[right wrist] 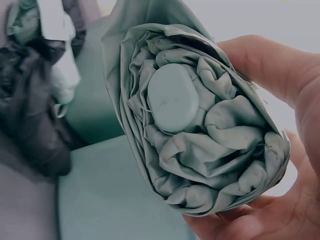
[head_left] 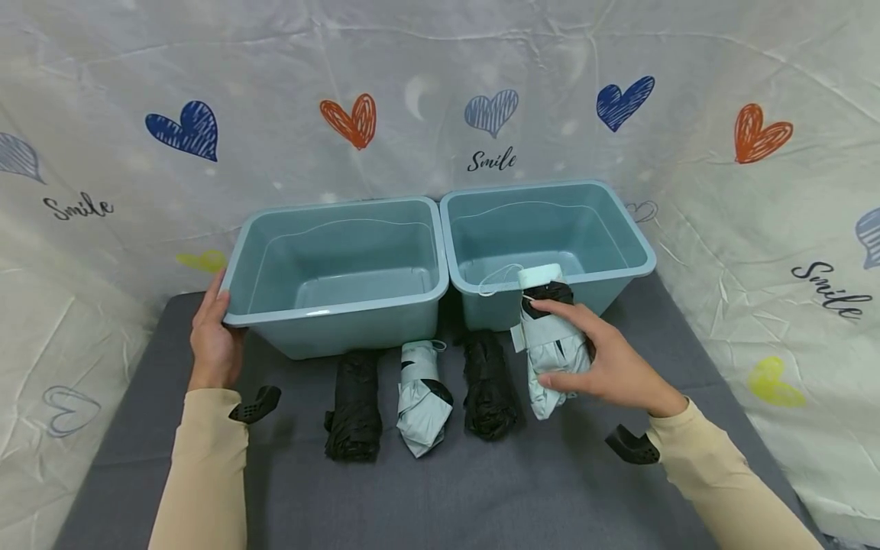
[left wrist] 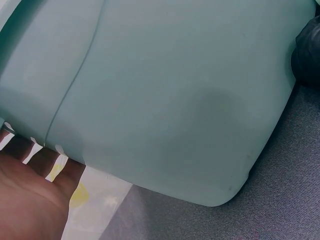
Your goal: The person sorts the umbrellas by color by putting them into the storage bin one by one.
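Observation:
My right hand (head_left: 612,363) grips a folded pale-green umbrella (head_left: 553,351) between thumb and fingers, raised in front of the right blue bin (head_left: 490,312). Its handle end points toward that bin, with a wrist cord loop hanging off it. The right wrist view looks onto the bunched fabric end of this umbrella (right wrist: 210,150), a pale oval cap in its middle. At the left blue bin (head_left: 344,309), my left hand (head_left: 215,344) rests against the outer left side, fingers extended along it. In the left wrist view the fingertips are hidden behind the bin wall (left wrist: 160,90).
Before the bins, on the dark grey cloth (head_left: 440,504), lie a black folded umbrella (head_left: 354,412), a pale-green one (head_left: 421,405) and another black one (head_left: 486,386). A white curtain (head_left: 412,46) printed with hearts hangs behind the bins and along both sides.

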A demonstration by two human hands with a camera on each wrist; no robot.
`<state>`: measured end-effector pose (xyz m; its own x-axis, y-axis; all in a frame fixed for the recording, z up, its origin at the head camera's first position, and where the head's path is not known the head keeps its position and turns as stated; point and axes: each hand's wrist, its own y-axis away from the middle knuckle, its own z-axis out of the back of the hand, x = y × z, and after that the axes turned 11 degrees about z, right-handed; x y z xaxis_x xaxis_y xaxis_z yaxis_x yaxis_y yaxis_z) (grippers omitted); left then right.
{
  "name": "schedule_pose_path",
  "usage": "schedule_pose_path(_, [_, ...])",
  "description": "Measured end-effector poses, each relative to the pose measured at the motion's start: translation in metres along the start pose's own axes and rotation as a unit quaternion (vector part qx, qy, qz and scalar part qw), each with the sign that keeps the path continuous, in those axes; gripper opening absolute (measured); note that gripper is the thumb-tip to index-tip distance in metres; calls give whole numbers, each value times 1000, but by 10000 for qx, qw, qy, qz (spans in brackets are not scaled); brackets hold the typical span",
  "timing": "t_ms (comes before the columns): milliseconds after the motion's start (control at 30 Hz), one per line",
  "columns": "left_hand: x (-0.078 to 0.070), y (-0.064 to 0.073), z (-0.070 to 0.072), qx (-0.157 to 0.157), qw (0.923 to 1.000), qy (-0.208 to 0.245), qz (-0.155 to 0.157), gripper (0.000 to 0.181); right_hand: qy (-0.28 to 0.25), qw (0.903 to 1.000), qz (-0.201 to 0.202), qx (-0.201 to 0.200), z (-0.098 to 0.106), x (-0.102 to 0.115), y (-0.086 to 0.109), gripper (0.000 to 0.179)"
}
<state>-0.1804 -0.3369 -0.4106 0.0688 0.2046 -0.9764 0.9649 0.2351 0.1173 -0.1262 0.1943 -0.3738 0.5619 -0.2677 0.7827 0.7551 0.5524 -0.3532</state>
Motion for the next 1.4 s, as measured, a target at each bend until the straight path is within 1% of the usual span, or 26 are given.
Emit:
schedule_pose_path(167, [0, 0, 0, -22, 10000, -67, -15, 51, -212, 9998, 16, 69, 12, 3, -28, 85])
schedule_pose_path(333, [1, 0, 1, -51, 9999, -87, -33, 51, -297, 9995, -11, 121, 26, 1, -62, 85])
schedule_pose_path(500, [1, -1, 0, -91, 9999, -55, -30, 51, -440, 9989, -155, 87, 37, -3, -92, 85])
schedule_pose_path(600, [1, -1, 0, -84, 10000, 2, -8, 51, -723, 9968, -316, 116, 42, -7, -105, 87])
schedule_pose_path(767, [1, -2, 0, -59, 10000, 67, 27, 51, -1308, 9900, -493, 196, 48, -15, -124, 88])
schedule_pose_path(933, [0, -2, 0, -86, 9999, 96, 14, 51, -1619, 9841, -671, 274, 53, -23, -139, 88])
schedule_pose_path(1033, [-1, -2, -1, -106, 9999, 123, -2, 51, -1730, 9814, -768, 313, 56, -27, -148, 87])
schedule_pose_path(1233, [-2, -3, -1, -117, 9998, 152, -5, 51, -1690, 9798, -992, 386, 56, -35, -163, 86])
schedule_pose_path(1400, [-1, -3, -1, -136, 9999, 88, 61, 50, -1922, 9722, -1253, 477, 50, -47, -172, 87])
